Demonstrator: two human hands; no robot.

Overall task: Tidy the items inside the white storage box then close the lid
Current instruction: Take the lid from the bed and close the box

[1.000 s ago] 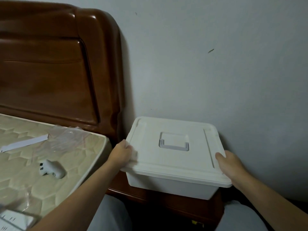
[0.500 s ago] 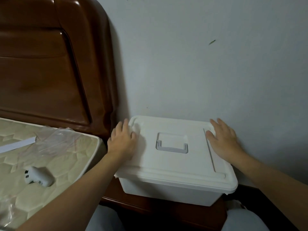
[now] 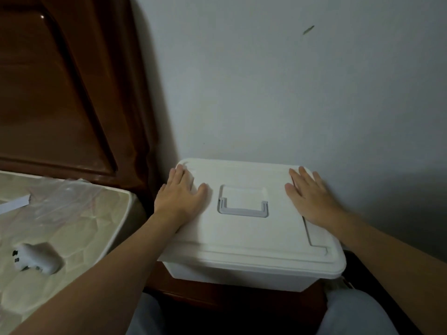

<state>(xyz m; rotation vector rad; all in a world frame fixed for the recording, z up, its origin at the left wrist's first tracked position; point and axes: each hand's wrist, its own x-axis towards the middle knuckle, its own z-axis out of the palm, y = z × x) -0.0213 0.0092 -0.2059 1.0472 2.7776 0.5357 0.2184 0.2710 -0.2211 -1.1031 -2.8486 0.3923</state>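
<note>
The white storage box (image 3: 237,278) stands on a dark wooden nightstand (image 3: 217,298) against the wall. Its white lid (image 3: 251,235) lies flat on top, with a grey folding handle (image 3: 243,210) in a recess at the middle. My left hand (image 3: 180,195) lies flat on the lid's far left part, fingers straight. On the lid's far right part, my right hand (image 3: 310,195) presses flat with the fingers spread. The lid hides whatever is inside the box.
A mattress (image 3: 72,238) is at the left, with a small white device (image 3: 36,261), crinkled clear plastic (image 3: 65,199) and a white paper strip (image 3: 14,204) on it. A brown wooden headboard (image 3: 60,93) rises behind it. The grey wall (image 3: 290,93) backs the box.
Both hands left the lid's front side edges, where they gripped it, and now lie flat on top near the far corners. The view has tilted down and closer.
</note>
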